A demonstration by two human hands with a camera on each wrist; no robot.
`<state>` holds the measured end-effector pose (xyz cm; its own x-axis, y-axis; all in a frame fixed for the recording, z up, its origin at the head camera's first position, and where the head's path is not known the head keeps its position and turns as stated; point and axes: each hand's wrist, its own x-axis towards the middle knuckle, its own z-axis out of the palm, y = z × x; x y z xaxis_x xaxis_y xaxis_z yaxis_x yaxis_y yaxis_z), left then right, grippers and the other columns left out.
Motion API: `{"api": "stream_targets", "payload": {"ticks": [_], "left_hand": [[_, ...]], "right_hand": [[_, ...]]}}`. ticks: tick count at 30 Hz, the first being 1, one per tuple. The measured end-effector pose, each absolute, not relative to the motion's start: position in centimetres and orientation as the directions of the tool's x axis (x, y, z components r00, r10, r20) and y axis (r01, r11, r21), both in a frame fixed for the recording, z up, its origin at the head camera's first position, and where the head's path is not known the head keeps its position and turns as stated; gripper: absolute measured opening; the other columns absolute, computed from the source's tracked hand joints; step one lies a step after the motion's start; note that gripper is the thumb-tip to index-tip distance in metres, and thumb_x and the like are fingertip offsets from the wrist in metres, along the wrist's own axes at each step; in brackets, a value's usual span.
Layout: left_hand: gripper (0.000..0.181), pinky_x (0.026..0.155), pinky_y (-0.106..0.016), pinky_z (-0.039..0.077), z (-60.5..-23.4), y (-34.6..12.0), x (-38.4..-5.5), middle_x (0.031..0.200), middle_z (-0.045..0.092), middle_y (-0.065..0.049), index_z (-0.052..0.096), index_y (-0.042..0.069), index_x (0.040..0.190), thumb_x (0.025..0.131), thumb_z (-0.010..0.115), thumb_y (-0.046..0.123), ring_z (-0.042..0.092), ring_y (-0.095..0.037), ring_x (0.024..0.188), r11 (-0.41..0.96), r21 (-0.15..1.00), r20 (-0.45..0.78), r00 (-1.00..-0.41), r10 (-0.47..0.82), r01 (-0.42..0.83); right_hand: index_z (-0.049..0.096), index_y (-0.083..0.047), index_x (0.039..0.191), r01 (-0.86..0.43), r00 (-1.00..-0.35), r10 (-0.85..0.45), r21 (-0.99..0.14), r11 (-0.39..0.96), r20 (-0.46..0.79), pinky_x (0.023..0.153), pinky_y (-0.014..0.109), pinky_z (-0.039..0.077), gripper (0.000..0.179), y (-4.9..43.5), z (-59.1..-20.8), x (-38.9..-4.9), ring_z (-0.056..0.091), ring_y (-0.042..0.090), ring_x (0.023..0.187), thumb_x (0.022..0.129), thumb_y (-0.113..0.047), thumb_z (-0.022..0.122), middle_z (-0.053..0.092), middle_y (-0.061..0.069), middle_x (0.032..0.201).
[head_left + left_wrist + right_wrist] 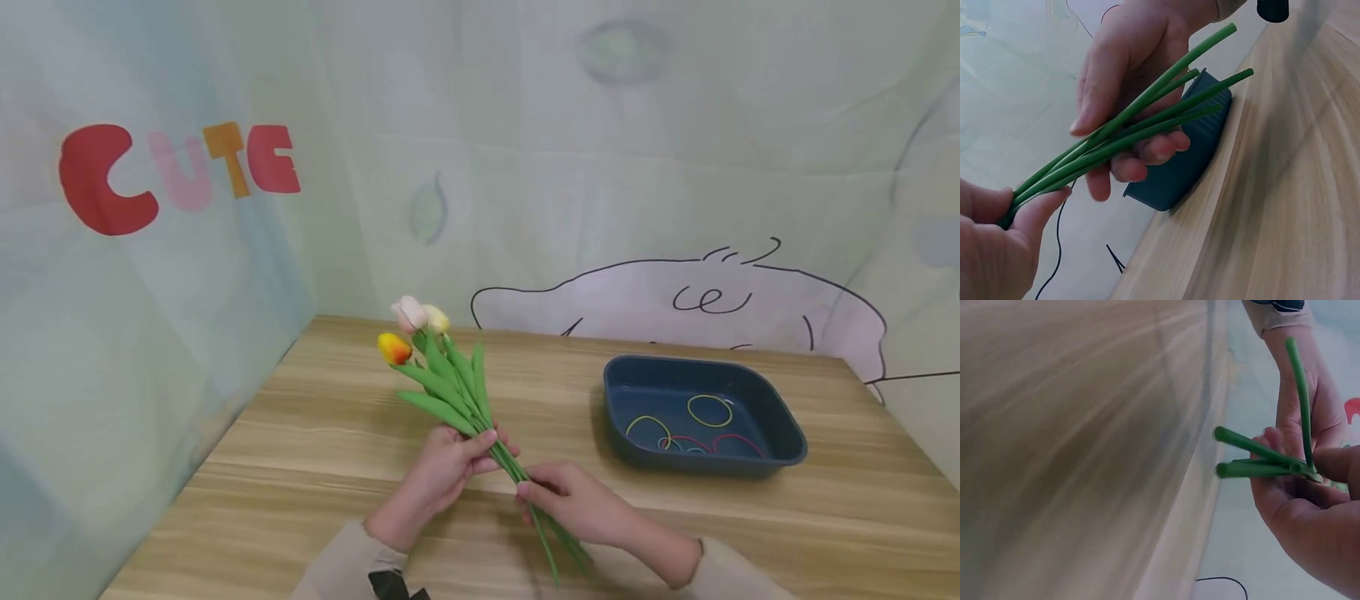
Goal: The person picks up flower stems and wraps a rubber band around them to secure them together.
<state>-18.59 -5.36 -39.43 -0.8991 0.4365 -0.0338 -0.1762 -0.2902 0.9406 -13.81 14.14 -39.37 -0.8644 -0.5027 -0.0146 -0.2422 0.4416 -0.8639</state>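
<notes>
A bunch of tulips (442,383) slants over the table, blooms up and to the left. Its heads are one orange-yellow bloom (394,349), one pale pink bloom (410,315) and one cream bloom (437,321). Just below the leaves, my left hand (447,467) pinches the gathered stems between thumb and fingers. Lower down, my right hand (576,502) holds the same stems with its thumb on top. In the left wrist view the cut stem ends (1210,42) fan out past the right hand; the right wrist view shows one stem (1300,394) splayed from the others.
A dark blue basin (693,462) stands on the wooden table (315,450) to the right of the hands. Inside it lie several thin bands, among them a yellow band (709,397) and red ones. A printed cloth (517,167) hangs behind and at the left.
</notes>
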Motion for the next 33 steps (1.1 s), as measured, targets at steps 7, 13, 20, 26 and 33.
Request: {"api": "stream_targets", "payload": {"ticks": [7,13,20,26,33], "left_hand": [[0.013,0.086,-0.030,0.058,-39.2,-5.8,-19.0,0.085,0.065,-0.003,0.047,-0.016,0.105,0.096,0.047,-0.007,0.070,-0.016,0.086,-0.313,0.940,0.006,-0.911,0.412,-0.135],[0.005,0.087,-0.031,0.058,-38.9,-6.1,-19.1,0.087,0.064,-0.006,0.049,-0.008,0.100,0.095,0.047,-0.008,0.070,-0.017,0.086,-0.344,0.933,0.047,-0.909,0.414,-0.109],[0.007,0.086,-0.030,0.058,-38.8,-6.3,-19.1,0.087,0.063,-0.006,0.048,-0.011,0.102,0.096,0.047,-0.007,0.070,-0.015,0.085,-0.353,0.929,0.050,-0.913,0.406,-0.106],[0.006,0.088,-0.030,0.058,-38.8,-6.5,-19.2,0.088,0.063,-0.005,0.049,-0.009,0.101,0.096,0.047,-0.007,0.070,-0.016,0.086,-0.365,0.925,0.058,-0.914,0.401,-0.102],[0.007,0.091,-0.032,0.056,-38.5,-6.8,-19.3,0.089,0.063,-0.005,0.047,-0.009,0.103,0.096,0.046,-0.007,0.070,-0.017,0.088,-0.369,0.925,0.065,-0.915,0.397,-0.094]], "right_hand": [[0.059,0.005,0.125,-0.309,-0.880,-0.474,-0.789,0.531,0.025,0.080,0.022,0.056,0.044,17.1,-36.7,-14.0,0.064,0.014,0.098,0.098,-0.030,0.057,0.069,0.008,0.110],[0.061,-0.001,0.123,-0.334,-0.920,-0.380,-0.701,0.630,0.097,0.079,0.023,0.056,0.038,20.4,-33.6,-14.9,0.062,0.012,0.096,0.094,-0.026,0.063,0.068,0.001,0.105],[0.061,-0.002,0.122,-0.305,-0.951,-0.261,-0.614,0.728,0.163,0.072,0.022,0.057,0.037,24.8,-32.4,-16.3,0.064,0.017,0.092,0.093,-0.025,0.065,0.069,0.003,0.105],[0.061,-0.001,0.122,-0.244,-0.969,-0.169,-0.570,0.785,0.181,0.078,0.026,0.058,0.038,27.9,-33.5,-17.6,0.064,0.022,0.094,0.094,-0.026,0.064,0.069,0.007,0.104],[0.059,0.005,0.123,-0.136,-0.990,-0.081,-0.598,0.790,0.119,0.087,0.051,0.055,0.045,30.2,-36.6,-19.1,0.062,0.036,0.104,0.095,-0.030,0.062,0.066,0.021,0.113]]}}
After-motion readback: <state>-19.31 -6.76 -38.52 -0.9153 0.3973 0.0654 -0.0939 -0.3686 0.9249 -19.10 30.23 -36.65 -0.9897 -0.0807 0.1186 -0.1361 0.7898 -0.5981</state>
